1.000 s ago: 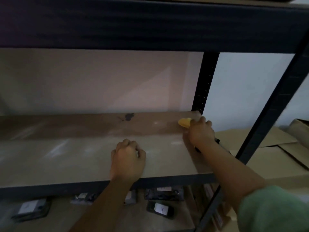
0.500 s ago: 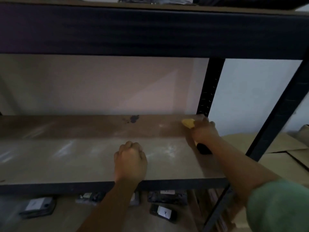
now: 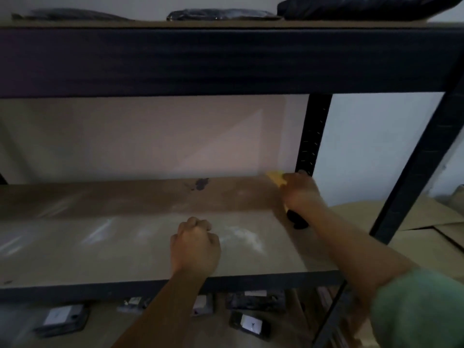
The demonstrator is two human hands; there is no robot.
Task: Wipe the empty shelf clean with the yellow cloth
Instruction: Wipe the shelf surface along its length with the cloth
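Note:
The empty shelf board (image 3: 100, 237) is a brown sheet in a black metal rack, with pale dusty streaks and a dark stain (image 3: 200, 184) near its back edge. My right hand (image 3: 300, 193) grips the yellow cloth (image 3: 275, 179) at the board's far right back corner, beside the rear upright; only a small yellow corner shows past my fingers. A black object (image 3: 297, 219) lies under my right wrist. My left hand (image 3: 194, 247) rests as a curled fist on the front middle of the board and holds nothing.
A black crossbeam (image 3: 226, 61) runs close overhead, with dark bags (image 3: 221, 15) on the shelf above. Black uprights (image 3: 313, 134) stand at the right. Several small dark devices (image 3: 248, 324) lie on the shelf below. Flattened cardboard (image 3: 414, 222) lies to the right.
My right hand has slid the yellow cloth further back into the right rear corner of the board. The view has tilted up. My left fist stays in place.

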